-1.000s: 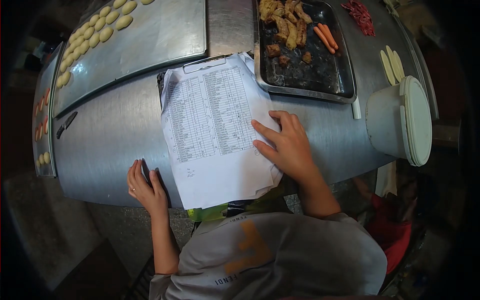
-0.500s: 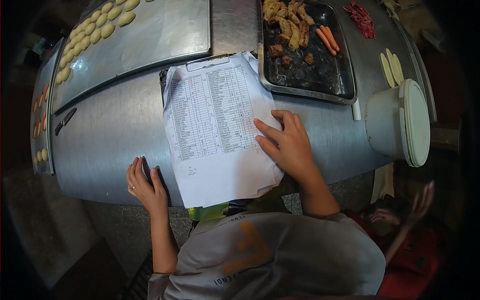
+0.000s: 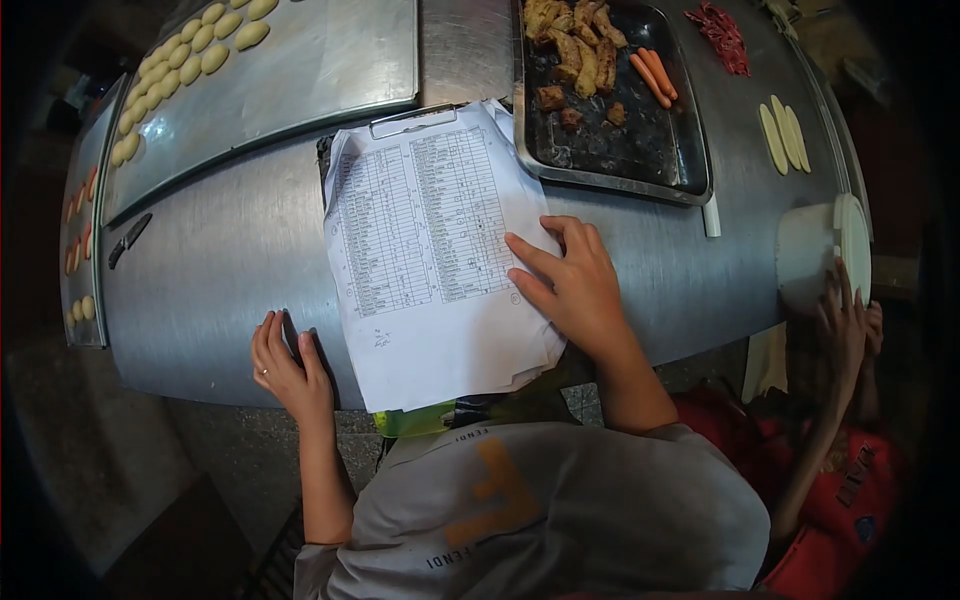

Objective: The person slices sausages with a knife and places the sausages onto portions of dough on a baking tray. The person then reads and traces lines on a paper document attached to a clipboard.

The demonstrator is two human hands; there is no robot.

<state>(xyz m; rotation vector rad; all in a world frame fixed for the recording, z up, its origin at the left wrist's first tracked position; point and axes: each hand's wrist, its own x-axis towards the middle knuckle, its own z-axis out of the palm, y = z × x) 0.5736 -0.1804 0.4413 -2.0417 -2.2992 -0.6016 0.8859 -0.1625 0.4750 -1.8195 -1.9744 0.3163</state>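
Observation:
On the metal table lies a clipboard with a stack of printed sheets (image 3: 420,345), its metal clip at the far end. The top sheet carries two table-like columns of rows, with some handwritten marks. My right hand (image 3: 578,285) rests on the right edge of the sheets, fingers apart, index finger and thumb touching the paper. My left hand (image 3: 290,365) lies on the table's near edge, left of the clipboard, fingers stretched out and holding nothing. A ring shows on one of its fingers.
A black-handled knife (image 3: 130,242) lies at the left. Dough pieces (image 3: 190,70) sit on a large tray (image 3: 330,60). A dark pan (image 3: 615,180) holds browned food and sausages (image 3: 655,78). A co-worker's hands (image 3: 845,315) touch a white bucket (image 3: 805,255) at the right.
The co-worker's hands have reached the white bucket, which has shifted right and away from the pale strips. My own hands have stayed in place.

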